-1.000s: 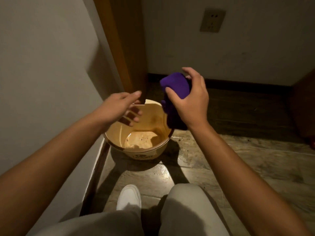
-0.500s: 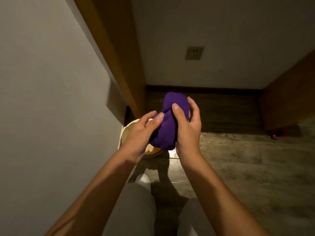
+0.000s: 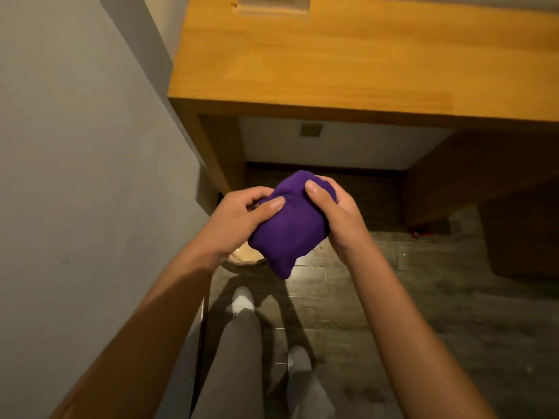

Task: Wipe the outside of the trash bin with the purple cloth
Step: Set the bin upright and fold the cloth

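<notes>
The purple cloth (image 3: 292,228) is bunched into a lump and held between both hands in the middle of the view. My left hand (image 3: 236,220) grips its left side with the thumb on top. My right hand (image 3: 335,211) grips its right side, thumb pressed into the fabric. Far below on the floor, only a sliver of the tan trash bin's rim (image 3: 245,257) shows under my left wrist; the rest of the bin is hidden by my hands and the cloth.
A wooden desk (image 3: 348,65) stands ahead, its left leg (image 3: 217,158) close to the grey wall (image 3: 75,176) on my left. A wall socket (image 3: 311,129) sits under the desk. My legs and white shoes (image 3: 242,300) stand on the dark floor.
The view has risen well above the bin. My left hand left the bin's rim and joined the right hand on the cloth, which is now bunched between both hands.
</notes>
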`<state>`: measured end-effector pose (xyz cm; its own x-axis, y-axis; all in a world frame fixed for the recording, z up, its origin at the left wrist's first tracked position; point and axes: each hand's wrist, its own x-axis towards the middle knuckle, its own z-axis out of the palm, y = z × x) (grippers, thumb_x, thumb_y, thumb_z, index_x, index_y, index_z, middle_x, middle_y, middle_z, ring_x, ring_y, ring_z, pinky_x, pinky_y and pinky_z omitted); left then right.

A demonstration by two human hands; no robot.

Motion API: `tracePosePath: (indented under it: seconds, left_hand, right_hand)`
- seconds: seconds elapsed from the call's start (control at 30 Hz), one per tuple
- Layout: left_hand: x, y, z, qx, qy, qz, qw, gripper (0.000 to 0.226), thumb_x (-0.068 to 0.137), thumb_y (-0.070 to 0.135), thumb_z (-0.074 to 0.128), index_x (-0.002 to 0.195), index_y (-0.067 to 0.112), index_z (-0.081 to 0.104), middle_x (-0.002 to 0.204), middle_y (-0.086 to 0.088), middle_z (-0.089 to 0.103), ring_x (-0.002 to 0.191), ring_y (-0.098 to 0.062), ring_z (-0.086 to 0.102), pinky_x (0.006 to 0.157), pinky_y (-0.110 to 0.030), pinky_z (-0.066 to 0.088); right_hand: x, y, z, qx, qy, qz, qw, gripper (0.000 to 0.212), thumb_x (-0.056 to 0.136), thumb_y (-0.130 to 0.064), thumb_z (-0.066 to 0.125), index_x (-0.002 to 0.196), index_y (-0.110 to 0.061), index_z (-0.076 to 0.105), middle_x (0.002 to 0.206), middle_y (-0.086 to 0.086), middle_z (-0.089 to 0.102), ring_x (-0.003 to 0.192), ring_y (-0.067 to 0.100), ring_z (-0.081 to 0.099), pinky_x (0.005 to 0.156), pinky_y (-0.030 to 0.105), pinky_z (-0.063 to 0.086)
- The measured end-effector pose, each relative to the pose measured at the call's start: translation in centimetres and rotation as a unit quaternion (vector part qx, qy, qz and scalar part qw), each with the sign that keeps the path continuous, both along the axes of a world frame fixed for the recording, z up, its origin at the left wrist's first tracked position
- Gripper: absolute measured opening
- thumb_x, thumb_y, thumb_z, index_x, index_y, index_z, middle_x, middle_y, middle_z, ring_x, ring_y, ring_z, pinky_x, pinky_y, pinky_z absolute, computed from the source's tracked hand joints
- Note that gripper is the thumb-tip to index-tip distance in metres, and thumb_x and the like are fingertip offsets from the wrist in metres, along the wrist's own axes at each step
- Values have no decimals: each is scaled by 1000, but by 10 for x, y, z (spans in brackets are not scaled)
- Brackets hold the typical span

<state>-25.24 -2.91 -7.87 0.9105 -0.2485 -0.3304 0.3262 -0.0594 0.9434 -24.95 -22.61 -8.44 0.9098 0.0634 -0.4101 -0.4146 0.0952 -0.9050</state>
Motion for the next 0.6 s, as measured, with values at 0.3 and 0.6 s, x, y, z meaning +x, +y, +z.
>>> tracePosePath:
  seconds: [0.3, 0.6]
  left_hand:
    - [49, 29, 89, 29, -33, -70, 997, 22, 90, 35, 77, 110, 33, 71, 78, 10, 77, 79, -1, 73, 65, -13, 53]
    - [66, 47, 109, 42, 99, 14, 994, 52, 98, 62, 53, 127, 20, 63, 108, -3, 76, 96, -29, 77, 85, -44, 64]
  right_hand:
    - [26, 5, 85, -5, 10, 70, 997, 46, 76, -48, 86, 114, -26, 77, 115, 6, 78, 108, 25, 74, 79, 37, 59]
    - [65, 29, 118, 130, -35, -179, 975, 37, 84, -27, 81, 118, -16, 76, 118, 8, 78, 105, 19, 75, 76, 32, 59]
